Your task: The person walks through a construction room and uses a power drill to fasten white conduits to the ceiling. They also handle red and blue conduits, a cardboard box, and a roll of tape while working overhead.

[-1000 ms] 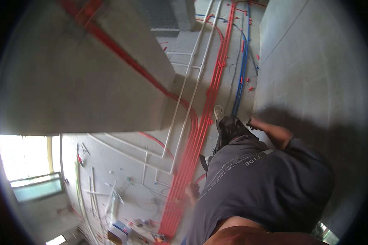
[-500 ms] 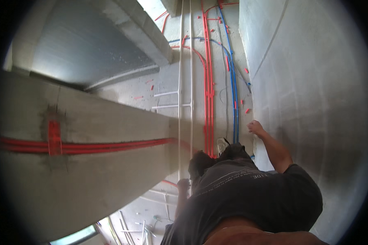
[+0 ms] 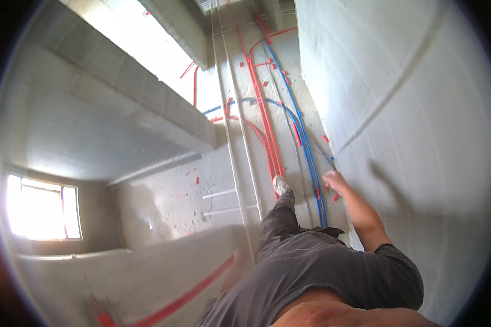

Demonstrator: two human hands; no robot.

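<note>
My right hand [image 3: 334, 179] hangs in front of the right wall, over the floor's edge, with its fingers curled in. Whatever it may hold is too small or hidden to make out. My left hand [image 3: 237, 260] is a blur at my left side, near the low wall; its fingers cannot be told apart. Beneath me, blue pipes [image 3: 311, 163] run along the floor beside red conduits [image 3: 259, 103]. My pale shoe [image 3: 280, 185] is planted on or right by the red conduits.
Two long white pipes [image 3: 232, 136] run lengthwise to the left of the red conduits. A bare concrete wall [image 3: 398, 98] rises close on the right. At left are a partition wall with a red conduit [image 3: 185, 297] set in it and a bright window [image 3: 43, 210]. Red scraps dot the floor.
I have stepped forward: the low wall slid back and down, and a window came into view at left. One leg now reaches ahead. My right hand stays near the right wall.
</note>
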